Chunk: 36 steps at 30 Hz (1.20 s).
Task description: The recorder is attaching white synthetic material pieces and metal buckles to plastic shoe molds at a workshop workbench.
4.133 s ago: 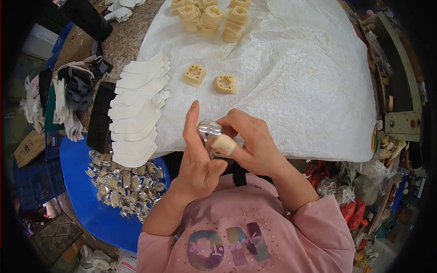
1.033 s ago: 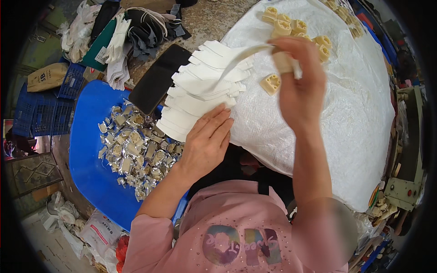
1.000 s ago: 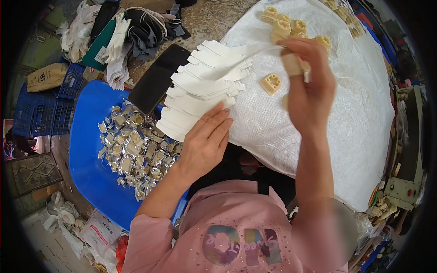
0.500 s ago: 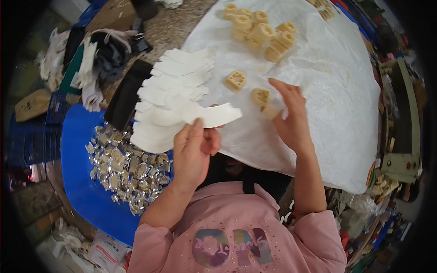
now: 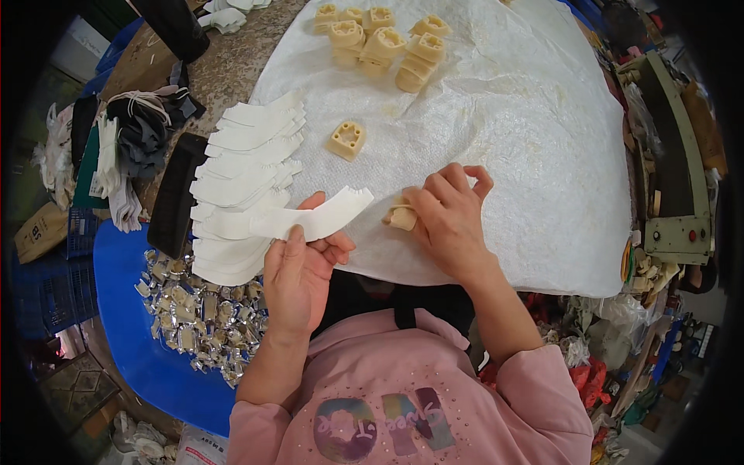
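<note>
My left hand (image 5: 293, 283) pinches a curved white strip (image 5: 337, 217) between thumb and fingers; its free end has small notches and points toward my right hand. The fingers of my right hand (image 5: 453, 225) are closed on a small beige block (image 5: 401, 219), partly hidden under them, at the near part of the white sheet (image 5: 527, 170). Farther off, a single beige block (image 5: 346, 141) with holes and a hollow in its top lies apart. A fanned pile of white strips (image 5: 244, 170) spreads to the left of it.
Several beige blocks (image 5: 384, 48) stand grouped at the far side of the sheet. A blue tub (image 5: 128, 325) at left holds shiny silver pieces (image 5: 205, 318). Beside the strips lies a black tray-like piece (image 5: 174, 198). A green metal machine part (image 5: 678, 170) stands at right.
My right hand has come down to the left and closed on a beige block. My left hand still holds the white strip. The view has shifted, so the table things sit farther left.
</note>
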Each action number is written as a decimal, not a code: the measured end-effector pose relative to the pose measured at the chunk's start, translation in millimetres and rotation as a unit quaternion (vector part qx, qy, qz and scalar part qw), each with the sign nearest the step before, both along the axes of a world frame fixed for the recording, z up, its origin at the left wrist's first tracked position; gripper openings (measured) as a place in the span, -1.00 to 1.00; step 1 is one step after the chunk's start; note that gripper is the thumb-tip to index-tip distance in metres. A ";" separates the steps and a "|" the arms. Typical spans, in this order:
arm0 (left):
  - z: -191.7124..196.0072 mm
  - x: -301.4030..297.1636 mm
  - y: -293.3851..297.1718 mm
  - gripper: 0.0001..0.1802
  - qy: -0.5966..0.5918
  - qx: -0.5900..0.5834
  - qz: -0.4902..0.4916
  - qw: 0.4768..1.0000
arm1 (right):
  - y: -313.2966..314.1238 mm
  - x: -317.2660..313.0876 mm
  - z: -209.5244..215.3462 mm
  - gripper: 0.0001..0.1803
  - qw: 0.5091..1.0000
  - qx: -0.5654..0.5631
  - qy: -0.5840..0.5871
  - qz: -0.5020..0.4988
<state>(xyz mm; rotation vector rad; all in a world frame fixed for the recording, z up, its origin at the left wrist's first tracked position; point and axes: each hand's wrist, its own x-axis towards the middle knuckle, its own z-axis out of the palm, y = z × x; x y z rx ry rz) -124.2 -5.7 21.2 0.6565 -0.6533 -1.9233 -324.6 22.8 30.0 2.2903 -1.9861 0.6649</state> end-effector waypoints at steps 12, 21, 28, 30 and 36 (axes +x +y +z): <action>1.4 -9.8 13.0 -0.58 -0.113 -0.028 0.025 0.993 | 22.8 20.6 8.8 -0.56 0.871 -0.103 -0.457 0.146; 21.6 -13.2 22.8 -0.57 -0.056 -0.096 -0.042 0.993 | 14.6 44.7 2.1 -0.54 0.880 -0.229 -0.387 0.151; 21.1 -13.3 29.2 -0.54 -0.137 -0.106 -0.038 0.984 | 15.1 41.8 -0.6 -0.55 0.892 -0.237 -0.351 0.157; 21.9 -13.2 31.2 -0.54 -0.159 -0.107 -0.041 0.981 | 15.3 41.8 -1.4 -0.55 0.893 -0.239 -0.350 0.153; 19.6 -22.7 37.3 -0.53 -0.226 -0.172 0.031 0.958 | 14.1 42.3 -1.5 -0.57 0.919 -0.249 -0.283 0.111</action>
